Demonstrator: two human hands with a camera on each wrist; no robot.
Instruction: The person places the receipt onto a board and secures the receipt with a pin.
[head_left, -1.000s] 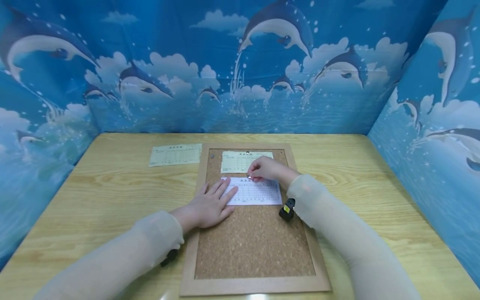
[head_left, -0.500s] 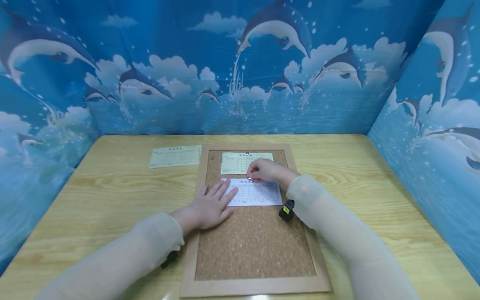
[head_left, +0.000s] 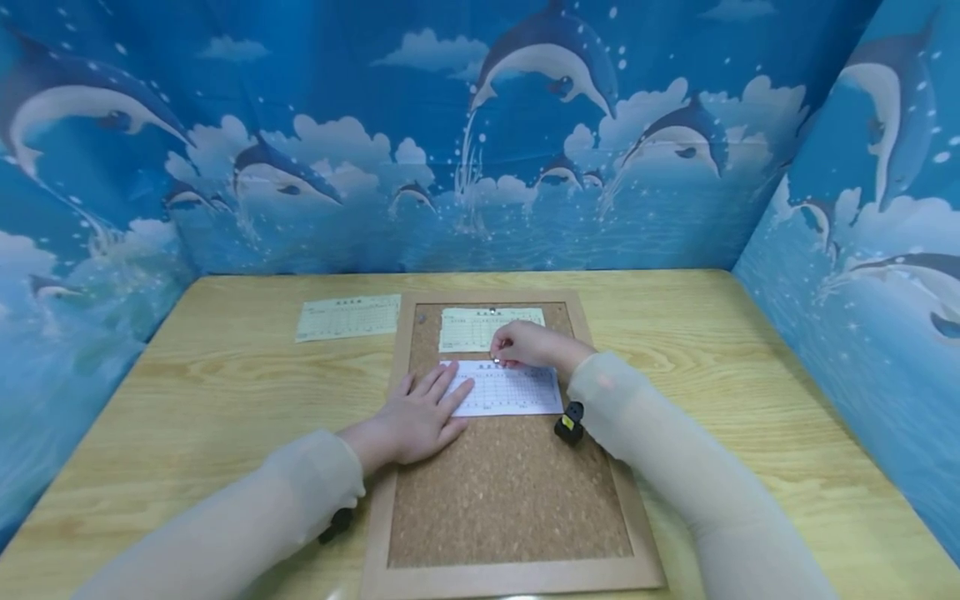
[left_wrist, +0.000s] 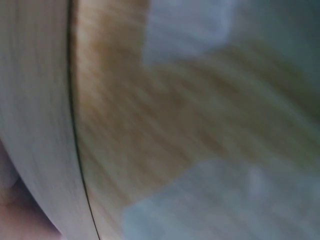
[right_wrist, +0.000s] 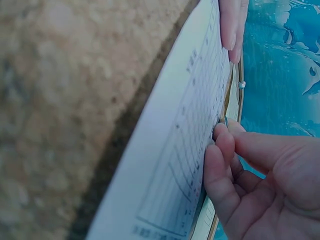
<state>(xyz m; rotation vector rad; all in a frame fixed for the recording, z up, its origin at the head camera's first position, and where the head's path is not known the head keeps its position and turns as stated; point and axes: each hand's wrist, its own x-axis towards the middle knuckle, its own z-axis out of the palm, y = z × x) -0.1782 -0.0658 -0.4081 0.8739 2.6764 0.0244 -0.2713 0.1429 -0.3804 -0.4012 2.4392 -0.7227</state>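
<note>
A white printed form lies across the upper part of the cork board. My left hand lies with its fingers spread, fingertips over the form's left side and the palm on the board. At the form's top edge, my right hand pinches a small shiny push pin between thumb and fingers. The right wrist view shows this pin close against the paper, its point hidden. Just above, a pale green form hangs under a metal pin, partly covered by my right hand.
Another pale green form lies loose on the wooden table, left of the board. A grey pin sits near the cork's upper left corner. The board has a raised wooden frame. A dolphin-print curtain stands behind the table.
The head view has tilted slightly, so everything sits a little lower in it. Both hands, the white form and the pinched push pin hold their places on the board.
</note>
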